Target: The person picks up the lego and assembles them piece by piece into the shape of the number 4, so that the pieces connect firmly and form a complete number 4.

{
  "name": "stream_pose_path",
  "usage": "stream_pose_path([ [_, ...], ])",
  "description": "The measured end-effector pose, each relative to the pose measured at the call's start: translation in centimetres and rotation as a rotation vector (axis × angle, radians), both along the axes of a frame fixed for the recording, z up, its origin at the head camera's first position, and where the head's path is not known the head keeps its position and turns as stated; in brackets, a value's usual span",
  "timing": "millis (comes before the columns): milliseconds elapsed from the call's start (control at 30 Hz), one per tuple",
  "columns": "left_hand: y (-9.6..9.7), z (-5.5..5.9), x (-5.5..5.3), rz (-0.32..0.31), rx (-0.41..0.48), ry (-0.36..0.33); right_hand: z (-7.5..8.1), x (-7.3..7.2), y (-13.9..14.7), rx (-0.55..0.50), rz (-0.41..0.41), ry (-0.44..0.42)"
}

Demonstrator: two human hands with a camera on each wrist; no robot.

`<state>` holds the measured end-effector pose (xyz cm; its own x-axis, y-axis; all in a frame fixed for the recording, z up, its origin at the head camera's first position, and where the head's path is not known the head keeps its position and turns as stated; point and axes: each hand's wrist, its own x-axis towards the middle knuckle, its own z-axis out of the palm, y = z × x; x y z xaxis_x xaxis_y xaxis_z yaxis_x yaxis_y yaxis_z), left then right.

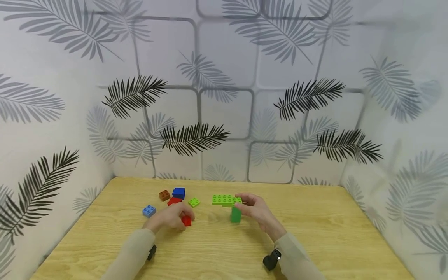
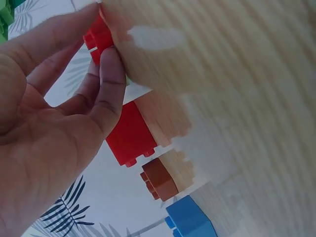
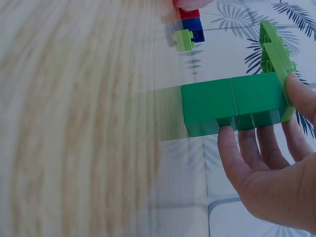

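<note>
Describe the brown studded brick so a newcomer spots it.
On the wooden table, look beyond the person's left hand toward the far edge. There, left of the deep blue plastic block, sits the small brown studded plastic brick; no neighbour shares its colour.

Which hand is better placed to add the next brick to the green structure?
Probably the left hand: it pinches a red brick, while the right hand grips the green structure and could steady it.

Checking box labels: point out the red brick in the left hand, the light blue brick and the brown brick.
Red brick (image 2: 102,37), left wrist view: exposed side of its body.
Light blue brick (image 1: 149,210), head view: studded top.
Brown brick (image 1: 164,194), head view: studded top.
</note>
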<state>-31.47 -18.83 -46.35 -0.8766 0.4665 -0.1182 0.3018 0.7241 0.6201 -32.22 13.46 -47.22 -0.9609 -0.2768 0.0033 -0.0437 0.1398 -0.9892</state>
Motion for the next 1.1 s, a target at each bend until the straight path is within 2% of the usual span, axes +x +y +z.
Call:
stream_pose_path([
  [133,0.4,-0.1,0.1,0.026,-0.022,0.004,0.0,0.1,0.0,0.002,0.007,-0.001],
  [400,0.2,-0.3,-0.2,0.026,0.003,-0.004,0.0,-0.2,-0.1,-0.003,0.004,-0.020],
  [800,-0.8,0.4,-0.5,0.007,0.167,-0.059,-0.1,0.0,0.0,-0.008,-0.005,-0.028],
  [967,-0.3,0.5,-0.8,-0.014,0.243,-0.032,-0.1,-0.1,0.0,-0.004,-0.006,-0.019],
  [1100,0.3,0.7,-0.8,0.004,0.283,-0.014,0.0,-0.1,-0.1,-0.007,-0.001,-0.016],
])
